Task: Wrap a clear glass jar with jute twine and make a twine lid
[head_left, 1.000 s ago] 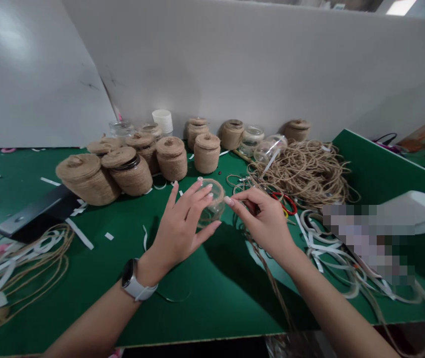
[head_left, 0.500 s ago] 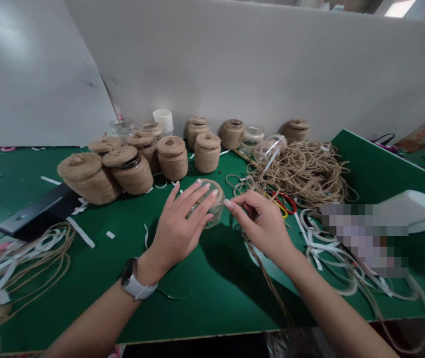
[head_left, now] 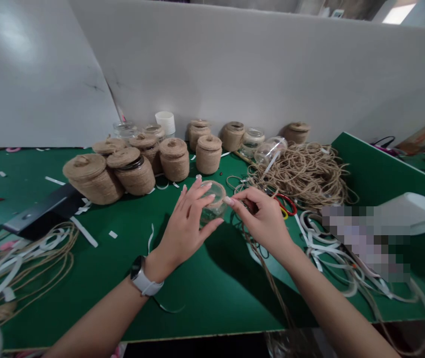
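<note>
A clear glass jar [head_left: 216, 211] stands on the green table in front of me, with a band of twine around its rim. My left hand [head_left: 184, 226], a watch on its wrist, grips it from the left, fingers over the top and thumb along the near side. At the right of the rim, my right hand [head_left: 263, 216] pinches a strand of jute twine [head_left: 271, 283] that meets the jar there. The twine trails down past the table's front edge.
Several twine-wrapped jars [head_left: 175, 166] stand behind, with bare glass jars and stacked white cups [head_left: 165, 122]. Right of my hands lie red-and-yellow scissors [head_left: 290, 204], a twine heap [head_left: 313, 174], and white strips. A black box [head_left: 39, 211] and loose twine lie left.
My left hand has turned and shifted on the jar: its fingers are less spread and its thumb now lies along the near side. My right hand keeps its pinch by the rim.
</note>
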Demonstrator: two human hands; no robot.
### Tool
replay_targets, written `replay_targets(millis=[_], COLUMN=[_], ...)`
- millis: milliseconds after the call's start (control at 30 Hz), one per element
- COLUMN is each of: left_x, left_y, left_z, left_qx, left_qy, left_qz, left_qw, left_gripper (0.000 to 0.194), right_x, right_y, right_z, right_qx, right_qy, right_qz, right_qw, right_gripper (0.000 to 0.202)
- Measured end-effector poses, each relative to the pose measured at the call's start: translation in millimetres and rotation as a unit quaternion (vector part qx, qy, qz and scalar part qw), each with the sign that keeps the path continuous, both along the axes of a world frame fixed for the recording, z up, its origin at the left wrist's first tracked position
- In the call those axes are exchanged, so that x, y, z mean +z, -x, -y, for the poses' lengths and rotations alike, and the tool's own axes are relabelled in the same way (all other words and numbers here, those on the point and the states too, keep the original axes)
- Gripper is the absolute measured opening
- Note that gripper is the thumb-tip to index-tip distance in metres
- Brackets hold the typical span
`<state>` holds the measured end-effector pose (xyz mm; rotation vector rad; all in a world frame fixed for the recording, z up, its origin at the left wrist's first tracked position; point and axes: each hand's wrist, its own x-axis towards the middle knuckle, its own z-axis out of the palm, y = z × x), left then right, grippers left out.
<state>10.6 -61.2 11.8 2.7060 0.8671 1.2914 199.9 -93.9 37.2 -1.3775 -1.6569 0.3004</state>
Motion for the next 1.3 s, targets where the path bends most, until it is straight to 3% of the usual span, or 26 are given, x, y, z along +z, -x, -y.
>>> replay_targets(millis=[133, 300, 633, 767, 900, 1067, 1300], left_x=[2.6, 5.6, 7.4, 7.5, 6.1, 8.4, 5.1], left_y=[4, 6, 4, 5, 4, 0, 6], left_z=[1, 6, 8, 7, 8, 10, 7], left_qx=[-0.015, 0.026, 0.037, 0.009, -0.004, 0.008, 0.029], left_qy=[0.008, -0.022, -0.018, 0.012, 0.020, 0.005, 0.014], left_qz=[0.035, -0.005, -0.050, -0.027, 0.004, 0.031, 0.013], left_qw=[0.999, 0.999, 0.998, 1.000, 1.000, 0.999, 0.999], left_gripper=[0.029, 0.025, 0.040, 0.023, 0.028, 0.018, 0.028], right_x=[1.2, 0.9, -0.9, -0.5, 1.0, 1.1, 1.5], right_y=[2, 1, -3, -3, -2, 1, 3], right_z=[6, 9, 6, 7, 9, 9, 7], right_qx=[0.008, 0.015, 0.027, 0.028, 0.038, 0.042, 0.040], right_qy=[0.005, 0.007, 0.011, 0.013, 0.020, 0.019, 0.004], right_qz=[0.002, -0.004, -0.010, -0.010, -0.017, -0.013, 0.013], right_qw=[1.000, 1.000, 1.000, 0.999, 0.999, 0.999, 0.999], right_gripper=[0.024, 0.022, 0.022, 0.023, 0.022, 0.023, 0.022])
